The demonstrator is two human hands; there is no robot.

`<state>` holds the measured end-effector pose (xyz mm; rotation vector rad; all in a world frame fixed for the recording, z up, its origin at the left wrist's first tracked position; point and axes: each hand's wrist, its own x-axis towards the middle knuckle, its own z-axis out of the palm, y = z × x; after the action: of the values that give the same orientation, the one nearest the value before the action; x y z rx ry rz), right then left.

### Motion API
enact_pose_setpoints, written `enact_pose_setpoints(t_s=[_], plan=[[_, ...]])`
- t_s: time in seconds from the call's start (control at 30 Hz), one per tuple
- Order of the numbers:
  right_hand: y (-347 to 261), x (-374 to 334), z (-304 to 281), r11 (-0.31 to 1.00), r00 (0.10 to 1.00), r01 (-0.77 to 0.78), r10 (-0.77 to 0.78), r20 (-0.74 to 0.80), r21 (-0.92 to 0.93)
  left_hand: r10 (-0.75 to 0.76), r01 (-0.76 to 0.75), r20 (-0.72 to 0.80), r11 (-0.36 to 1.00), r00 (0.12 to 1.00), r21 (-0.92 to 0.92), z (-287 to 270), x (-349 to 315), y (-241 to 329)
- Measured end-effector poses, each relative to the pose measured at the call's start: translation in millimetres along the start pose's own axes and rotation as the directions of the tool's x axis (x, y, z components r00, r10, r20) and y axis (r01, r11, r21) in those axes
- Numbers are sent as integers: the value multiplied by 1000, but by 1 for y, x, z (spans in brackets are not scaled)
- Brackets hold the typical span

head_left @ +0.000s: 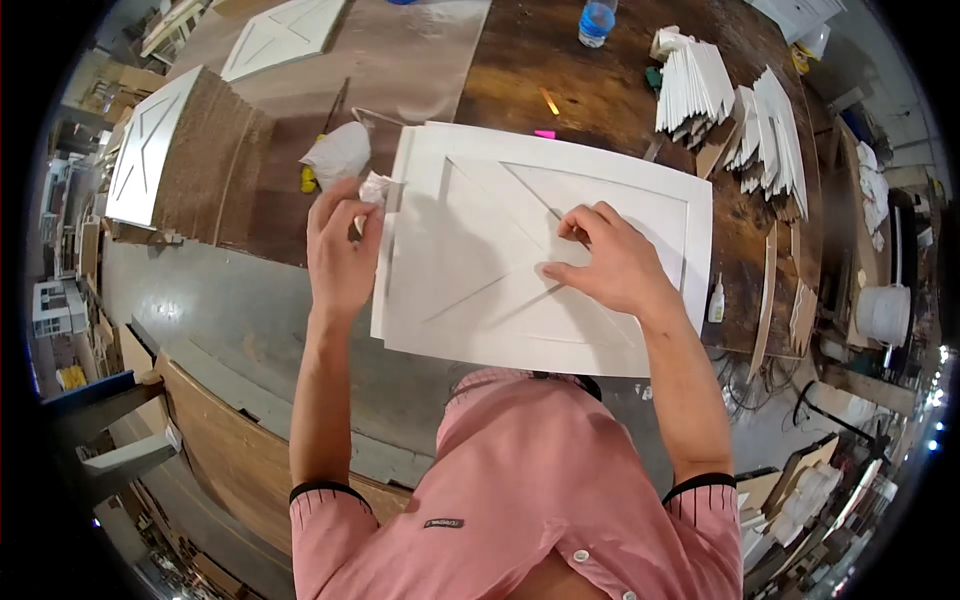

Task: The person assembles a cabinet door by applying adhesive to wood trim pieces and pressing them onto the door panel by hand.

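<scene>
In front of me lies a white rectangular panel point(465, 255) with a recessed border and crossing diagonal grooves. At its left edge another white layer shows underneath. My left hand point(342, 248) is beside that edge, fingers closed on a crumpled white cloth or tissue point(374, 188); the fingers partly hide it. Over the panel's middle right is my right hand point(618, 262), its thumb and curled fingers apart with nothing visible between them. Whether its fingertips touch the panel I cannot tell.
Beyond the panel on the brown table point(545, 75) are a white bag point(340, 152), a pink piece point(544, 134) and a blue-labelled bottle point(596, 22). White strips point(695, 85) are stacked at right, near a small white bottle point(717, 302). Another grooved panel point(150, 150) tops a stack at left.
</scene>
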<state>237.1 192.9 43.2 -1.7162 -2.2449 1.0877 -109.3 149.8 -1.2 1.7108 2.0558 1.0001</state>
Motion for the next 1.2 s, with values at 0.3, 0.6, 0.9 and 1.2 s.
enact_pose_setpoints(t_s=[0.3, 0.6, 0.9, 1.2], plan=[[-7, -2, -1, 999, 999, -35, 35, -8, -39, 84, -172, 388, 965, 918, 198, 30, -50, 85], [-12, 6, -1, 995, 995, -99, 100, 29, -12, 11, -132, 442, 961, 897, 245, 33, -42, 87], [-15, 1, -2, 996, 996, -82, 83, 29, -46, 30, -137, 426, 965, 904, 222, 33, -44, 88], [4, -33, 29, 983, 937, 134, -167, -306, -126, 351, -442, 361, 872, 864, 210, 36, -77, 79]])
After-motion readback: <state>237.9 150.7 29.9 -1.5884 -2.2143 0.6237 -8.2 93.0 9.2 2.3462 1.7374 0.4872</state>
